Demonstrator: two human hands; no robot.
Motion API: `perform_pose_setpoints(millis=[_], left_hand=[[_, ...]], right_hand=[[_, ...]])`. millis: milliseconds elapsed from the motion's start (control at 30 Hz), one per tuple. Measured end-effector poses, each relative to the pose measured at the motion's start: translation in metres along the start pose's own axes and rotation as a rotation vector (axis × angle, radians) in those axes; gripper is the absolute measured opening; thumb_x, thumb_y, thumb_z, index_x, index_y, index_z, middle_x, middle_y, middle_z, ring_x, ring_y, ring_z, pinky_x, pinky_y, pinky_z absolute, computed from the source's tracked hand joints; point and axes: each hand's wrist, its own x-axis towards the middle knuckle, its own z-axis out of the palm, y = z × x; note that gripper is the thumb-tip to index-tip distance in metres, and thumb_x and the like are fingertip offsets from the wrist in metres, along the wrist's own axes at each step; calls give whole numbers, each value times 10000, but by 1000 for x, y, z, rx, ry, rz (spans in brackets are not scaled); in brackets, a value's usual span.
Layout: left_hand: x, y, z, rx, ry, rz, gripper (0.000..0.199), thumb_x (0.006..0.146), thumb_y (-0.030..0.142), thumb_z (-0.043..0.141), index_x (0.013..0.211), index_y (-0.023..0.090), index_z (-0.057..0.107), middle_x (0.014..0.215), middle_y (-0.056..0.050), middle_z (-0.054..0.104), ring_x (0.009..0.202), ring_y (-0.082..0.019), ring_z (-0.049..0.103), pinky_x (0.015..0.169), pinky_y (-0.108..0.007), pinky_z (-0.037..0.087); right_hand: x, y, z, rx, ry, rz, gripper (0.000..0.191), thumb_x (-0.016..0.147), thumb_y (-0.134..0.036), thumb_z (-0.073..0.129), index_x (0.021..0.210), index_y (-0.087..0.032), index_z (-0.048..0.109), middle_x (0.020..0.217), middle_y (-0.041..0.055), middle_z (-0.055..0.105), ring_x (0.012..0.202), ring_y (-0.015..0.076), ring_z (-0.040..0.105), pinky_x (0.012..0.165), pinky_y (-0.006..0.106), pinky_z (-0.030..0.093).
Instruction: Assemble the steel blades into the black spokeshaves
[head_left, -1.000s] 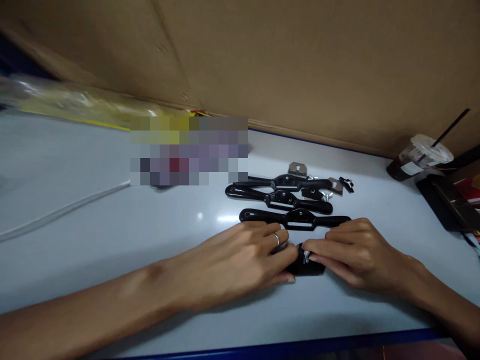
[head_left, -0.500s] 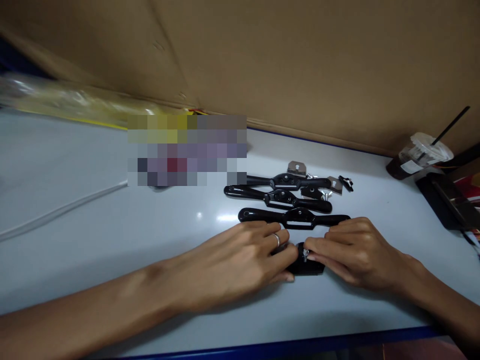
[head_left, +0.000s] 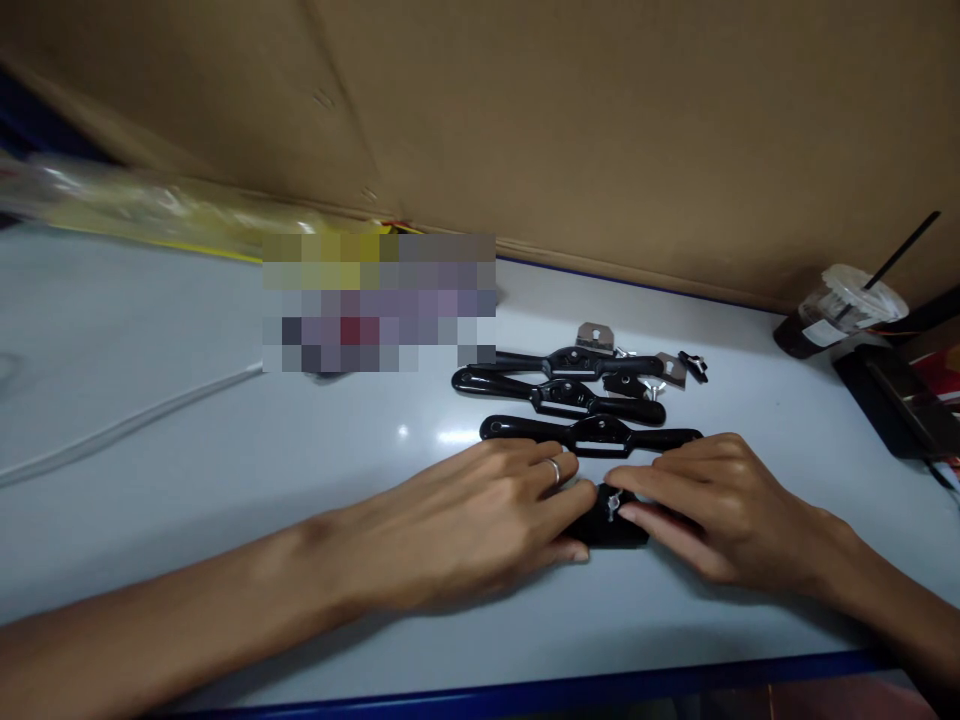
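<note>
My left hand (head_left: 510, 510), a ring on one finger, is closed on the left part of a black metal spokeshave (head_left: 626, 535) lying low on the table. A silver wing screw (head_left: 613, 504) stands on the tool's black cap. The thumb and index finger of my right hand (head_left: 697, 505) bend around this wing screw, a little apart, with their tips at its wings. Both handles of the held spokeshave are hidden by my hands. Just beyond my fingers lies another black spokeshave body (head_left: 600, 432), without a blade.
Farther back lie two more spokeshave bodies (head_left: 562, 395), a steel blade (head_left: 595, 337), another blade (head_left: 673, 369) and a loose cap with screw (head_left: 696, 366). A drink cup (head_left: 832, 310) and a black device (head_left: 892, 400) stand right. A white cable (head_left: 135, 410) runs left. Cardboard (head_left: 600, 130) rises behind.
My right thumb and index finger have spread slightly, so more of the wing screw shows, and it appears turned. My left hand keeps its hold on the spokeshave.
</note>
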Motion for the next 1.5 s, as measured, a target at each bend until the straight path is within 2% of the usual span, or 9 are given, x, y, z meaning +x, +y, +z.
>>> perform_pose_setpoints(millis=[100, 233, 300, 467, 833, 1000, 1200, 1367, 1500], left_hand=[[1, -1, -5, -54, -52, -29, 151, 967, 286, 658, 1010, 166, 578, 840, -19, 637, 717, -204, 621, 603, -338, 497], [1, -3, -9, -79, -86, -17, 197, 985, 235, 561, 1155, 140, 589, 943, -67, 697, 779, -208, 662, 667, -340, 539], [1, -4, -10, -65, -86, -7, 217, 987, 200, 527, 1184, 133, 587, 976, -87, 715, 807, -212, 676, 685, -338, 546], [0, -5, -8, -19, -116, 35, 230, 1015, 211, 520, 1208, 98, 574, 918, -88, 712, 808, -241, 683, 669, -364, 554], [2, -3, -7, -55, -65, 24, 107, 994, 157, 521, 1079, 125, 578, 837, -43, 663, 719, -197, 614, 604, -325, 488], [3, -3, -9, -75, -60, 15, 111, 1006, 159, 498, 1069, 124, 583, 821, -40, 651, 702, -196, 596, 590, -327, 461], [1, -3, -8, -61, -72, 4, 142, 1007, 168, 504, 1115, 118, 581, 834, -42, 659, 716, -204, 606, 607, -333, 464], [2, -3, -9, -52, -86, -1, 131, 1002, 179, 527, 1106, 123, 583, 835, -46, 669, 742, -207, 625, 628, -327, 475], [1, -3, -6, -21, -59, 10, 121, 1035, 198, 484, 976, 151, 578, 823, -43, 655, 717, -206, 609, 606, -338, 467]], right_hand=[[-1, 0, -13, 3, -81, 61, 208, 1004, -193, 520, 1008, -168, 726, 752, 15, 680, 622, 144, 577, 599, 306, 388], [-1, 0, -28, 4, -364, 216, 132, 939, -218, 591, 992, -195, 710, 840, 25, 679, 701, 174, 604, 646, 319, 395], [-2, 0, -30, 8, -427, 247, 164, 917, -227, 626, 1062, -213, 701, 886, 20, 691, 735, 185, 629, 673, 327, 413], [-3, -3, -26, 11, -416, 195, 290, 902, -195, 650, 1189, -212, 685, 932, 21, 705, 815, 199, 666, 710, 339, 451], [-2, -8, -25, -44, -411, 188, 115, 943, -155, 606, 1040, -189, 658, 922, 22, 686, 786, 186, 625, 687, 327, 435], [-1, -11, -25, -79, -407, 173, 116, 937, -116, 585, 1007, -178, 654, 911, 32, 682, 809, 198, 630, 688, 337, 446], [-1, -9, -26, -95, -409, 179, 269, 919, -150, 618, 1186, -181, 641, 923, 31, 684, 776, 214, 630, 672, 359, 446], [-1, -10, -24, -108, -390, 170, 134, 915, -147, 622, 1038, -187, 657, 896, 27, 679, 775, 204, 614, 665, 348, 422], [-3, -12, -23, -128, -391, 170, 73, 915, -134, 614, 948, -199, 621, 871, 13, 661, 755, 198, 604, 639, 344, 403]])
